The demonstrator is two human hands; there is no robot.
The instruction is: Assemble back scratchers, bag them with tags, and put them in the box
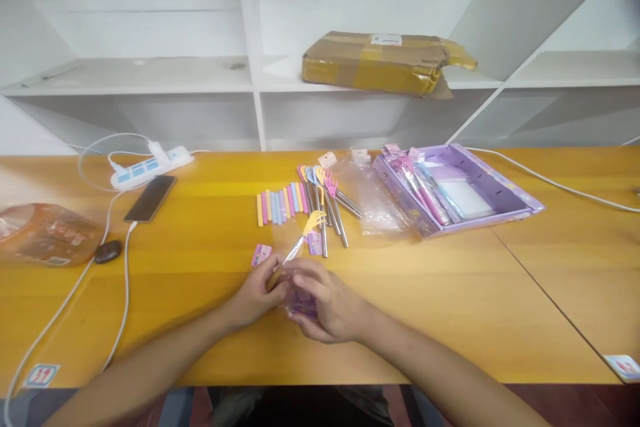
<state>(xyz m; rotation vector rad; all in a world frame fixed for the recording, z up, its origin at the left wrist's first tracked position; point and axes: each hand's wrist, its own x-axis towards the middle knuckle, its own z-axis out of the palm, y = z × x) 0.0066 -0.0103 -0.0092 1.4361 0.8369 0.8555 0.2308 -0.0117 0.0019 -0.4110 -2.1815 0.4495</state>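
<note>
My left hand (257,292) is closed around the lower end of a back scratcher (295,250) with a yellow claw pointing away from me. My right hand (336,305) grips a clear plastic packet with a purple card (301,300), close against the left fingers. Beyond the hands lie several loose back scratcher rods (341,225) with metal shafts and coloured claws. Beside them runs a row of short pastel handles (283,205). A small pink card (261,254) lies just past my left hand, and another card (315,243) lies under the yellow claw.
Clear plastic bags (383,210) lie against a purple box (500,213) containing packaged back scratchers. To the left are a power strip (173,159), a phone (151,198), a black mouse (108,252), an orange bag (55,233) and white cables. A taped cardboard box (370,63) rests on the shelf.
</note>
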